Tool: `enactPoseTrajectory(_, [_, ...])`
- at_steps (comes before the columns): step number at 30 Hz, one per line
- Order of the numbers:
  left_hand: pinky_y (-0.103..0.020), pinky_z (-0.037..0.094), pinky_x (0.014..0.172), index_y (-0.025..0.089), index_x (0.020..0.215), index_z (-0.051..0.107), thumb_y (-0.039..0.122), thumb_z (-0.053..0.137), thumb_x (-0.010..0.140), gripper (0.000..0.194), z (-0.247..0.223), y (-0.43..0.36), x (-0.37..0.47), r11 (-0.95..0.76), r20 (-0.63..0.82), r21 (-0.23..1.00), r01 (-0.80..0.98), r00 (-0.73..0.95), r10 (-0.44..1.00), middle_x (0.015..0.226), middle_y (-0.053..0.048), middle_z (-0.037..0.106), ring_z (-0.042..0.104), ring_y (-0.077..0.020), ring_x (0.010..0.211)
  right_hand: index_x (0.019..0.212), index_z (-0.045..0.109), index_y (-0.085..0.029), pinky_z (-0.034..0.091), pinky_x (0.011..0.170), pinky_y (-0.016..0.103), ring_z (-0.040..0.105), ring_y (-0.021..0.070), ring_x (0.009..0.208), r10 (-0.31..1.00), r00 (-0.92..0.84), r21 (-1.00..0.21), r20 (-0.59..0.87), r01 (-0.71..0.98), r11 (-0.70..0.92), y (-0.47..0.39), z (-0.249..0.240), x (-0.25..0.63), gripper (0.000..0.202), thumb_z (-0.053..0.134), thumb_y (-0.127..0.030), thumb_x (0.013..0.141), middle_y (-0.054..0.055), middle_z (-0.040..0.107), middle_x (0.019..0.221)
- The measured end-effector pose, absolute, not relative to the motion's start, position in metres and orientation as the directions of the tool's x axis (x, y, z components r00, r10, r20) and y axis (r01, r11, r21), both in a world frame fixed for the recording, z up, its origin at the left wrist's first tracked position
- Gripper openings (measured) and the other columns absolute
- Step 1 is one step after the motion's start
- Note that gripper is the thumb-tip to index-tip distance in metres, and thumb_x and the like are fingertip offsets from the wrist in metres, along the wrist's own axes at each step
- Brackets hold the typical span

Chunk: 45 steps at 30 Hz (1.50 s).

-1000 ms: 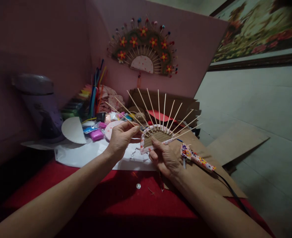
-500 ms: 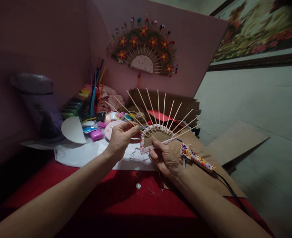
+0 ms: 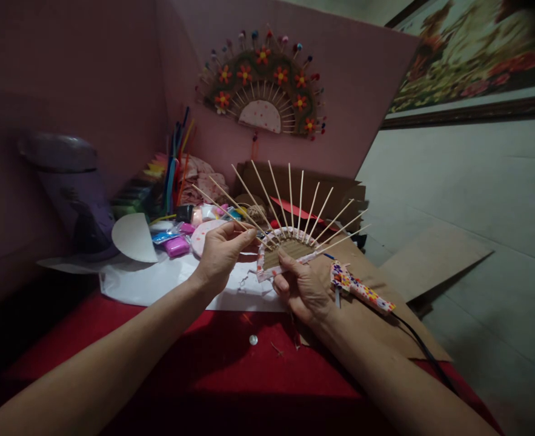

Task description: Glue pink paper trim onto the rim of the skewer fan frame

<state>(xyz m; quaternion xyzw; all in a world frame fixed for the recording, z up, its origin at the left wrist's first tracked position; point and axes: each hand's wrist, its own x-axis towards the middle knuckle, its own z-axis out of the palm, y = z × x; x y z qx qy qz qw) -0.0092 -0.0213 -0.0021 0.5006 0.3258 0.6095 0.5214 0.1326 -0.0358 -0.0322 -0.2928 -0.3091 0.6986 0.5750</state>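
A half-round cardboard piece (image 3: 289,253), edged with spotted cloth, is held up over the table with several thin wooden sticks (image 3: 301,194) fanning out from its curved rim. My right hand (image 3: 303,287) grips its lower edge, thumb on the front and fingers behind. At the far left of the fan, my left hand (image 3: 224,251) pinches the outermost stick between thumb and fingers. Just right of my right hand lies a glue gun (image 3: 360,287) wrapped in flowered cloth, its black cord trailing right.
A finished decorated fan (image 3: 262,85) hangs on the pink board behind. Clay packets (image 3: 176,245), a white half-disc (image 3: 135,238) and a purple container (image 3: 74,197) stand left. White paper (image 3: 144,287) and brown cardboard (image 3: 412,333) lie on the red tablecloth (image 3: 203,363), near a small round disc (image 3: 253,340).
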Motion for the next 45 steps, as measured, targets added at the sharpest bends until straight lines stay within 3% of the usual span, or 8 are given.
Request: enactPoseTrajectory(45, [-0.028, 0.051, 0.052, 0.015, 0.071, 0.057, 0.029, 0.064, 0.069, 0.016, -0.0022, -0.0195, -0.0085, -0.252, 0.272, 0.925, -0.283, 0.033, 0.962, 0.062, -0.001, 0.062, 0.061, -0.0134, 0.054, 0.055, 0.045, -0.018, 0.027, 0.030, 0.015, 0.035, 0.0034, 0.027, 0.981, -0.188, -0.763, -0.039, -0.629, -0.151, -0.0341, -0.0351, 0.1336, 0.030, 0.073, -0.026, 0.062, -0.009, 0.045, 0.035])
